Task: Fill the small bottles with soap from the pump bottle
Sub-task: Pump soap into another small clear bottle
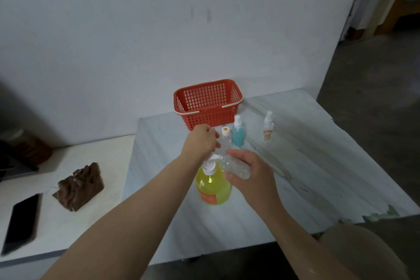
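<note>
Just below the middle of the frame, the right hand [252, 177] is gripping a small clear plastic bottle [236, 167]. Its fingers are wrapping round the bottle and tilting it so the mouth is pointing left at the white nozzle of the yellow pump bottle of soap [213, 186].

The left hand [201, 141] is hanging over the pump head with its fingers curled. Whether it is holding anything cannot be told.

An orange label [208, 199] is showing on the pump bottle, its writing too blurred to read.

Behind the hands, a clear bottle with a white-and-orange cap [225, 137], a teal spray bottle [238, 135] and a clear spray bottle with an unreadable orange-brown label [267, 130] are standing upright. The red plastic mesh basket [208, 102] is sitting against the wall.

The white streaked tabletop [318, 166] is lying bare right of the hands, out to its right edge, where dark floor is showing.

At lower left, a black phone [21, 223] and a brown carved wooden block [79, 186] are lying on a white side surface [56, 223].
</note>
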Available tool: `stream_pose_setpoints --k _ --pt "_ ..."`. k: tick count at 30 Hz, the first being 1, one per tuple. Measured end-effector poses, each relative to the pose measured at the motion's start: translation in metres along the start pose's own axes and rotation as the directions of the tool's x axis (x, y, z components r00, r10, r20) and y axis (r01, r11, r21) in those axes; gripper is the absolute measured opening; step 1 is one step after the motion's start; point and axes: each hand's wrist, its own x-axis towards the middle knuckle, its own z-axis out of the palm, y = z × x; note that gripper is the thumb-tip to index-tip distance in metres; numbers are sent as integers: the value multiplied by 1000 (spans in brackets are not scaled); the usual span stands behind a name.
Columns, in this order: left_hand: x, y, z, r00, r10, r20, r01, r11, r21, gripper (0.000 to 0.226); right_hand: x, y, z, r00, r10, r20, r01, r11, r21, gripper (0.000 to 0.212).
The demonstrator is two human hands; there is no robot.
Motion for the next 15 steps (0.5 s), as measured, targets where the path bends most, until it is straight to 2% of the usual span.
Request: stream_pose_setpoints --k 3,9,15 --pt "6 -7 6 997 -12 -74 18 997 80 24 1 1 -2 1000 6 10 -6 999 31 46" --pt "6 -12 13 980 60 -191 -21 980 197 24 3 1 -2 999 23 41 -26 997 68 46" --pt "11 -20 18 990 7 -141 16 987 160 29 4 11 0 996 46 77 -57 988 145 46"
